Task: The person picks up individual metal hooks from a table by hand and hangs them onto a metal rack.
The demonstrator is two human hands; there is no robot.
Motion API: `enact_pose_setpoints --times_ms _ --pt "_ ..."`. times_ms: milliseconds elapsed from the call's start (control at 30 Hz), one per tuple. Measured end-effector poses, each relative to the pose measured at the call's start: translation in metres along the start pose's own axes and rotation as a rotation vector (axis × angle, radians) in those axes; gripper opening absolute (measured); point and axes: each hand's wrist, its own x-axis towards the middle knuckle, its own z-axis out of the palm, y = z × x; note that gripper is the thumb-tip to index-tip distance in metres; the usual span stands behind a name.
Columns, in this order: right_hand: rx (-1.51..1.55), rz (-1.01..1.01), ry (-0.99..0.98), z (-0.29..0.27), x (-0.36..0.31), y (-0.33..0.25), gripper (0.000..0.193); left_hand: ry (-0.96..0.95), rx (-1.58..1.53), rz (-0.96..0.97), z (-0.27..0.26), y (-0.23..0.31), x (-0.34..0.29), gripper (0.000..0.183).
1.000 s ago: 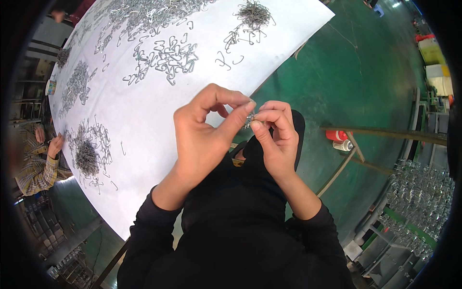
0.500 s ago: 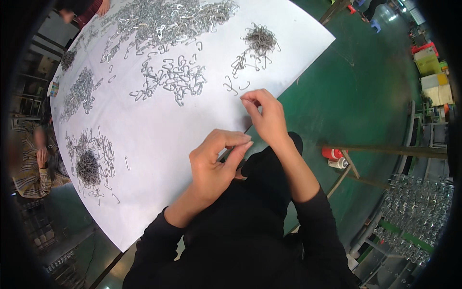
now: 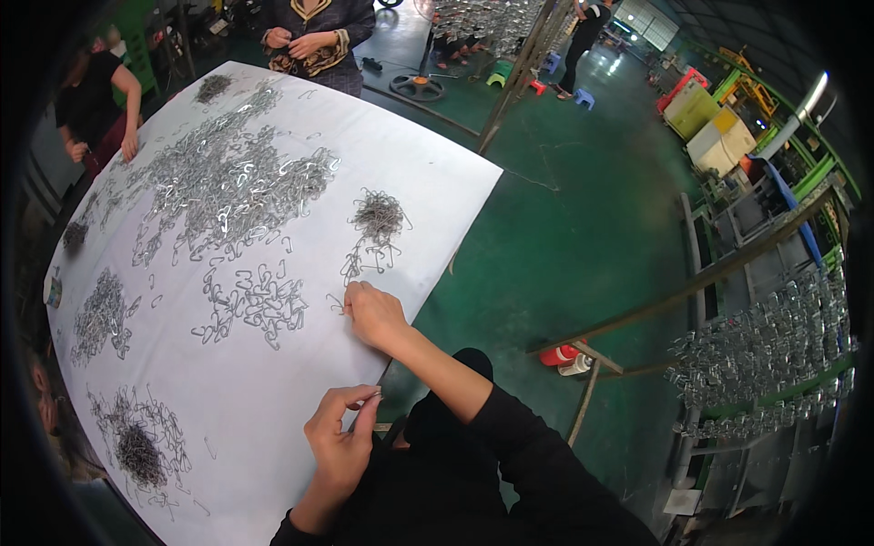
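Note:
My left hand [image 3: 341, 441] is at the near edge of the white table [image 3: 255, 400], thumb and forefinger pinched together. Something tiny shows at its fingertips, too small to name. Farther forward, my right hand [image 3: 375, 318] reaches over the table with fingers pressed together, touching down beside a few loose wire hooks [image 3: 335, 303]. Whatever its fingertips hold is hidden. Just beyond them lies a small group of hooks [image 3: 369, 259] trailing from a tangled dark wire pile [image 3: 379, 214]. To the left is a scattered cluster of bent metal hooks [image 3: 255, 305].
A large heap of shiny hooks [image 3: 228, 187] covers the far table. More piles lie left, including a dark wire tangle [image 3: 139, 455]. Two people stand at the table's far side. Right of me are a metal frame [image 3: 692, 282] and racks of hanging metal pieces [image 3: 765, 355].
The view has swung up and to the right, showing more of the room. My right hand has moved forward from near my left hand to the loose hooks; the left stays pinched.

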Motion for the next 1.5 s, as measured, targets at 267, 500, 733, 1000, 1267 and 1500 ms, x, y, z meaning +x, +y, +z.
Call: enact_pose_setpoints --times_ms 267,500,733,1000,1267,1500 --pt "1.045 0.081 0.002 -0.07 -0.068 -0.017 0.013 0.023 0.016 0.004 0.001 0.015 0.004 0.017" --pt "1.314 0.164 0.128 -0.102 -0.148 -0.037 0.011 -0.013 -0.006 0.067 0.005 0.027 0.01 0.019" --pt "1.204 0.106 0.269 -0.087 -0.167 -0.039 0.007 -0.066 -0.027 0.064 0.008 0.029 0.008 0.024" --pt "1.159 -0.028 0.432 -0.083 -0.166 -0.041 0.007 -0.111 0.006 0.129 0.012 0.032 0.009 0.028" --pt "1.019 -0.216 0.609 -0.133 -0.167 -0.051 0.008 0.011 0.01 0.296 -0.007 0.04 0.024 0.046" --pt "0.968 -0.481 0.561 -0.278 -0.219 -0.068 0.02 0.021 -0.057 0.253 -0.023 0.041 0.035 0.036"
